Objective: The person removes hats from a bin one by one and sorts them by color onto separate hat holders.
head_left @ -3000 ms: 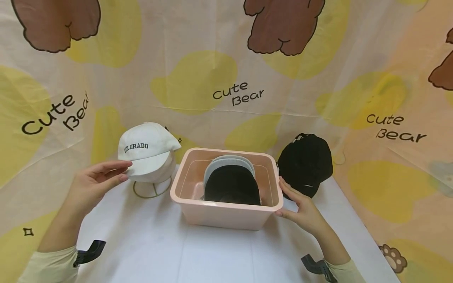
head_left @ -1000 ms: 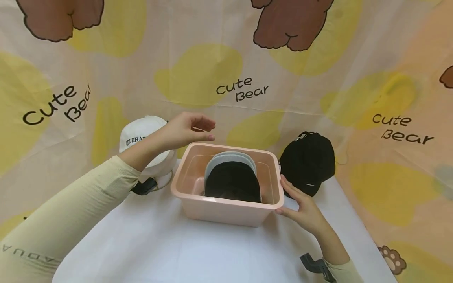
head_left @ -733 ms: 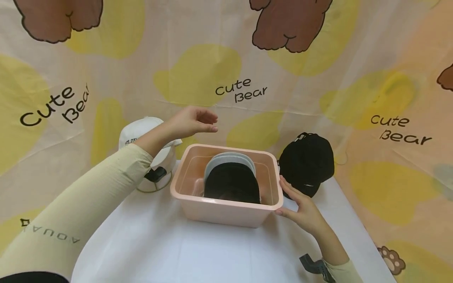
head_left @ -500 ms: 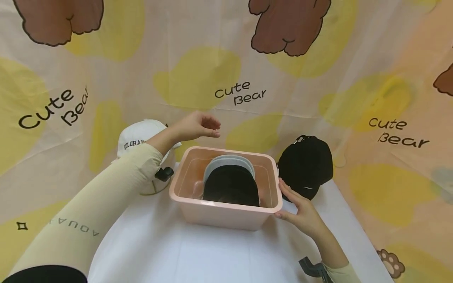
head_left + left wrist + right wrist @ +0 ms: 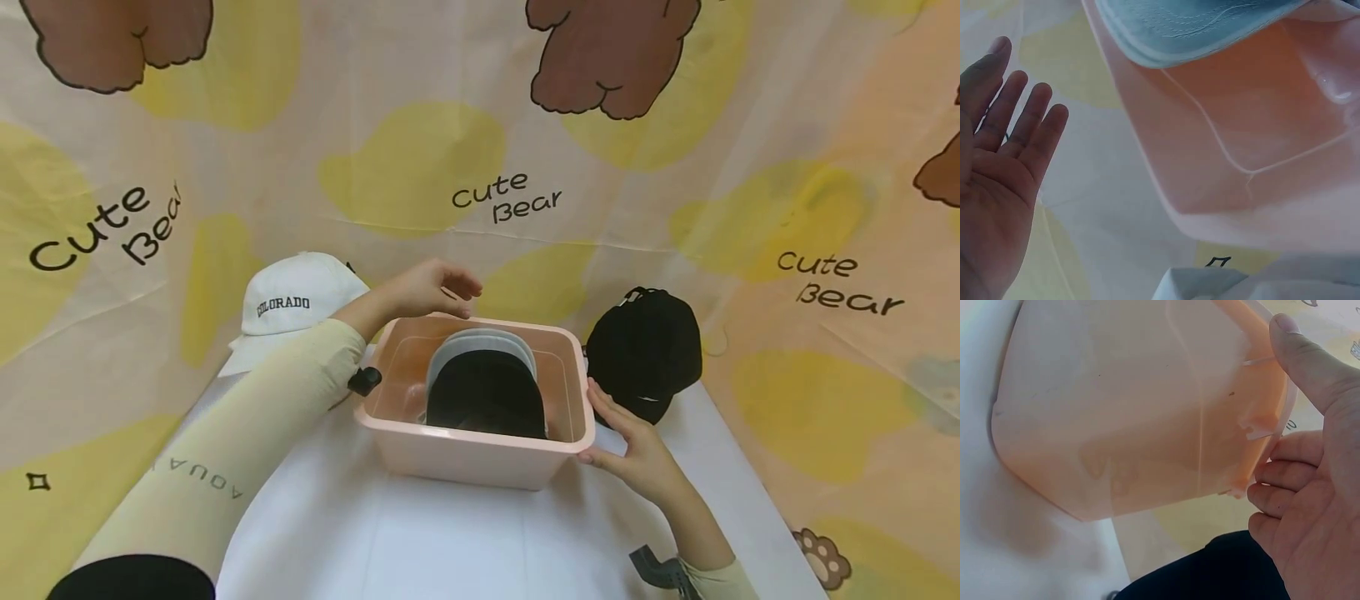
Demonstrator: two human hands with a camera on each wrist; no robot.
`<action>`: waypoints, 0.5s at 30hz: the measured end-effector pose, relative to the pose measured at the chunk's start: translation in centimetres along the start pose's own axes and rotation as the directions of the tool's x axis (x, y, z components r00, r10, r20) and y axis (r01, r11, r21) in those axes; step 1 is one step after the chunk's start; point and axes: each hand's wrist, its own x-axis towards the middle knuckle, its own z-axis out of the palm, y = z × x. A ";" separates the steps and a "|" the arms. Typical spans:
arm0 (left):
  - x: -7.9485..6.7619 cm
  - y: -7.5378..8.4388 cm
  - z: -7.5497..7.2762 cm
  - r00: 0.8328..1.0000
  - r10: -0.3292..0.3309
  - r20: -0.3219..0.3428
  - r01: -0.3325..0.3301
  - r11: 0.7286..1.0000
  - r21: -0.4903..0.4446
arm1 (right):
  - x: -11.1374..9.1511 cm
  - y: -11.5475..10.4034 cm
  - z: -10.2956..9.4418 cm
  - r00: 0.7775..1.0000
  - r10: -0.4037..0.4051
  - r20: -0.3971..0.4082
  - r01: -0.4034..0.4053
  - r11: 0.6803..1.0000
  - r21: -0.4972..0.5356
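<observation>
A pink plastic box stands mid-table. Inside it are a black cap and, behind that, pale blue-grey brims, all brim up. My left hand is over the box's back left rim and holds nothing. In the left wrist view its fingers are straight and apart from the wall. My right hand rests against the box's right front corner, fingers along the side and thumb at the front. The right wrist view shows the thumb at the rim, fingertips touching the wall below.
A white cap lettered COLORADO sits at the left, partly behind my left sleeve. Another black cap is right of the box, close to my right fingers. A patterned cloth hangs behind the white table.
My left hand has left the white cap's brim and moved right, then lower, over the box's back edge. The right hand has stayed at the corner; the box and caps look unmoved.
</observation>
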 end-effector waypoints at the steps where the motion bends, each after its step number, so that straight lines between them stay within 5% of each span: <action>1: 0.1 -0.2 0.2 1.000 0.002 0.004 -0.002 1.000 -0.004 | 0.0 0.0 0.0 1.000 0.000 -0.001 0.000 1.000 0.002; 15: -0.1 -2.3 1.5 0.993 -0.097 0.065 0.097 0.995 -0.006 | 0.0 -0.3 -0.1 1.000 0.017 0.008 -0.017 1.000 0.017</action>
